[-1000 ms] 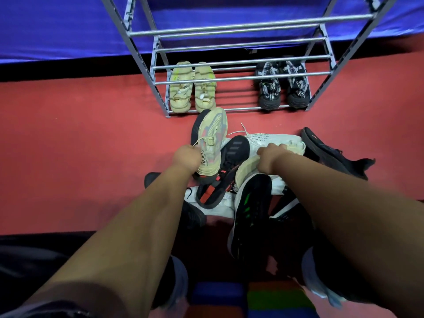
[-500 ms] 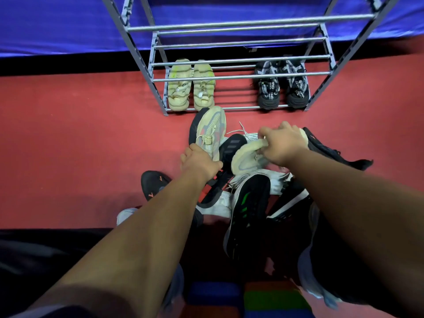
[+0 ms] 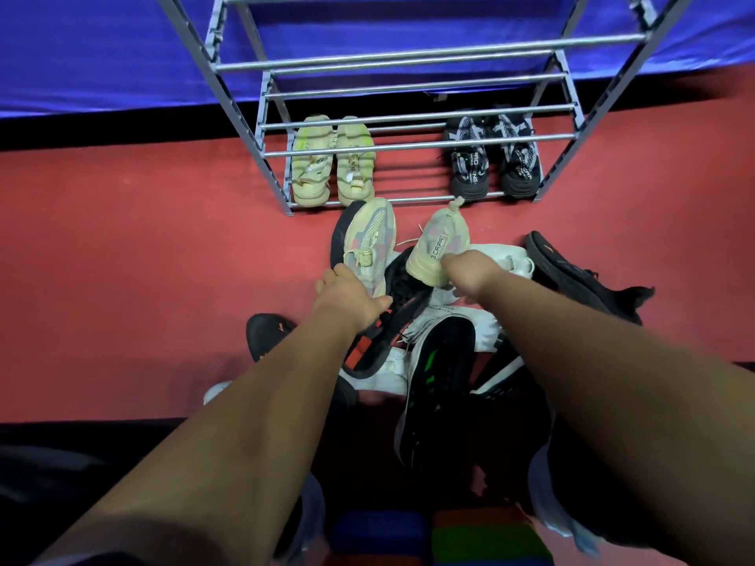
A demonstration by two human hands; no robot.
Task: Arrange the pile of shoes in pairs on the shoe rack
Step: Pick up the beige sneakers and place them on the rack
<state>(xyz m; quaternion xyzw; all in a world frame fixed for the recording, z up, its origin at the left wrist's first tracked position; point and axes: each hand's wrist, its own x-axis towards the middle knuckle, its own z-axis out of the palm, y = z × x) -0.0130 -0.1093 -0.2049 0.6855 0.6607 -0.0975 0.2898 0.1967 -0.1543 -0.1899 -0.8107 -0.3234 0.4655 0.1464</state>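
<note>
A grey metal shoe rack (image 3: 408, 147) stands on the red floor ahead. Its bottom shelf holds a cream-yellow pair (image 3: 333, 163) at the left and a black-and-white pair (image 3: 494, 157) at the right. In front lies a pile of shoes (image 3: 433, 349). My left hand (image 3: 347, 296) grips the heel of a beige sneaker with pink and grey panels (image 3: 369, 239), toe pointing at the rack. My right hand (image 3: 474, 275) holds the matching beige sneaker (image 3: 439, 247) by its heel, lifted above the pile.
The pile holds a black shoe with green marks (image 3: 439, 386), white shoes (image 3: 502, 255), a black shoe with an orange mark (image 3: 580, 275) at the right and another black one (image 3: 267, 337) at the left. A blue cloth (image 3: 102, 55) hangs behind the rack. The upper shelves carry nothing.
My right hand pulled the second beige sneaker out of the pile and turned it toe-forward towards the rack. My left hand kept hold of the first beige sneaker and shifted slightly forward.
</note>
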